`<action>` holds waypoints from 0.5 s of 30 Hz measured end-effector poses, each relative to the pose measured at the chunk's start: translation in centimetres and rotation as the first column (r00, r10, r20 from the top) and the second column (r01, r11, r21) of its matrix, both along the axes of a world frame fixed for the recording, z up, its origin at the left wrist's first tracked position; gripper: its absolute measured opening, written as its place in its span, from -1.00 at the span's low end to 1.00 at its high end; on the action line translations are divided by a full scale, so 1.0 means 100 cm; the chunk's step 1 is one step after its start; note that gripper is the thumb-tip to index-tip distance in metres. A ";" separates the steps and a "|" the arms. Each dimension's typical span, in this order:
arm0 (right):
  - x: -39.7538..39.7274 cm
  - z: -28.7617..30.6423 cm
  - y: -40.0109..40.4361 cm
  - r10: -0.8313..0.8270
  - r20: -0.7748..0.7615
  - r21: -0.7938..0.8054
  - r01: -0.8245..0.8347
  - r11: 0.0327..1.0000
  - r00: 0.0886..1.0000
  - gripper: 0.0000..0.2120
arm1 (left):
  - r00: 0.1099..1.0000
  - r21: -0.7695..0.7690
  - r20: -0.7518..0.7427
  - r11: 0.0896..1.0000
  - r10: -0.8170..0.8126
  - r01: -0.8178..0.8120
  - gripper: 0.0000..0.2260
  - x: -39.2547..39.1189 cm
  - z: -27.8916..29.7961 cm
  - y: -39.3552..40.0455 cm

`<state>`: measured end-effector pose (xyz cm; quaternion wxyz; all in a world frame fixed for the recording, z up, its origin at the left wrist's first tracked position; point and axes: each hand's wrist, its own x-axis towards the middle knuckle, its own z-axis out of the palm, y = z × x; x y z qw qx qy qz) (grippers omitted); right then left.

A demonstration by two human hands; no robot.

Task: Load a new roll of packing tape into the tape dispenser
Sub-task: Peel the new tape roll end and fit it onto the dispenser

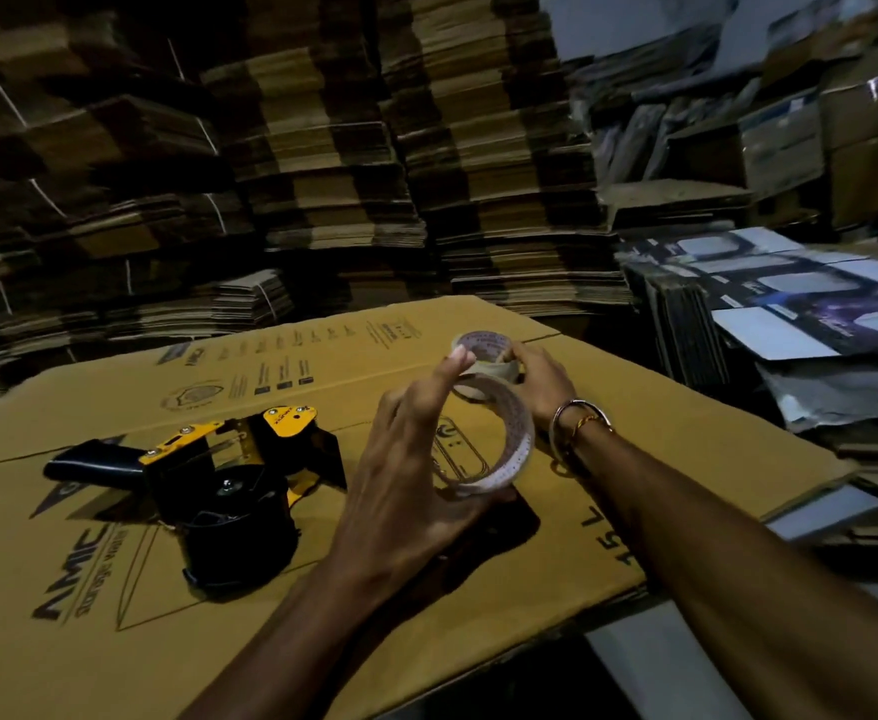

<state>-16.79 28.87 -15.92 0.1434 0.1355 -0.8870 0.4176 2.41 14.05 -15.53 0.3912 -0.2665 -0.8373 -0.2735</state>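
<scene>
A black and yellow tape dispenser (218, 485) lies on its side on a flattened cardboard box (114, 641), left of my hands. My left hand (410, 470) holds a thin ring (509, 444), seemingly an empty tape core, between thumb and fingertips above the cardboard. Further back, my right hand (543, 379) grips a roll of packing tape (481, 350) that sits on the cardboard. A bangle circles my right wrist. The dispenser's spool hub carries no roll.
Tall stacks of flattened cartons (322, 174) rise behind the work surface. Printed box sheets (769, 304) lie piled to the right. The cardboard's right edge (738, 506) drops off near my right forearm.
</scene>
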 end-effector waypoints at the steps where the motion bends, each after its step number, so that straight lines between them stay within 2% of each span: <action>1: 0.003 0.000 0.002 -0.001 0.006 -0.006 0.001 1.000 1.000 -0.73 | 1.000 0.014 -0.002 1.000 -0.012 0.012 -0.04 0.003 0.002 0.002; 6: 0.014 -0.004 0.008 0.012 0.025 -0.011 -0.012 1.000 1.000 -0.70 | 0.998 0.204 0.044 0.979 -0.037 0.027 0.02 0.018 0.005 -0.001; 10: 0.030 -0.010 0.014 0.046 0.006 -0.027 -0.046 0.999 0.999 -0.62 | 0.999 0.227 0.046 0.974 -0.015 0.005 0.05 0.032 0.008 0.002; 15: 0.048 -0.019 0.021 0.089 -0.023 -0.079 -0.091 0.993 0.996 -0.65 | 0.981 0.468 0.169 0.883 -0.095 0.005 0.00 0.046 0.011 0.006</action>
